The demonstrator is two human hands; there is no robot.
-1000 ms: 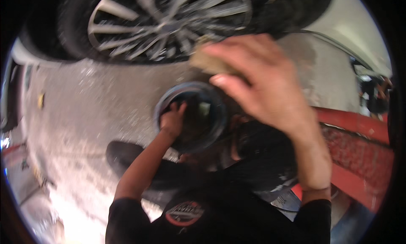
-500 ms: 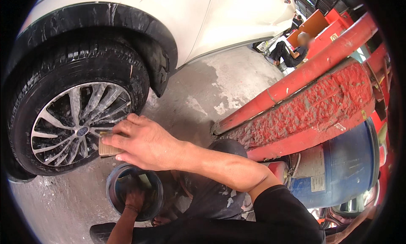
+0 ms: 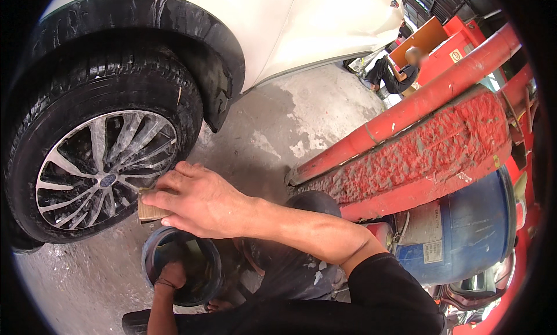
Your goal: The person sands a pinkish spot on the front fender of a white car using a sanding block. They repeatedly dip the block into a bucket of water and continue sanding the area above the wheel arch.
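Note:
My right hand (image 3: pixel 200 198) is closed around a tan wooden block (image 3: pixel 152 212) with visible grain; no bristles show, so its exact kind is unclear. It is held just beside the lower right of the car's wheel (image 3: pixel 97 142), a black tyre on a multi-spoke silver and black rim that is wet and streaked. Below, my left hand (image 3: pixel 173 273) reaches down into a dark round bucket (image 3: pixel 217 264) of murky liquid. Its fingers are hidden in there, and a thin band circles the wrist.
The white car body (image 3: pixel 261 27) with its black wheel-arch trim overhangs the wheel. A red post (image 3: pixel 400 105) and rough red block (image 3: pixel 418 140) stand to the right, above a blue drum (image 3: pixel 476 224). A person (image 3: pixel 400 74) sits on the stained concrete farther back.
The view has shifted slightly. My left hand sits a little higher and farther left in the bucket, with more of it showing. My right hand keeps its grip on the block.

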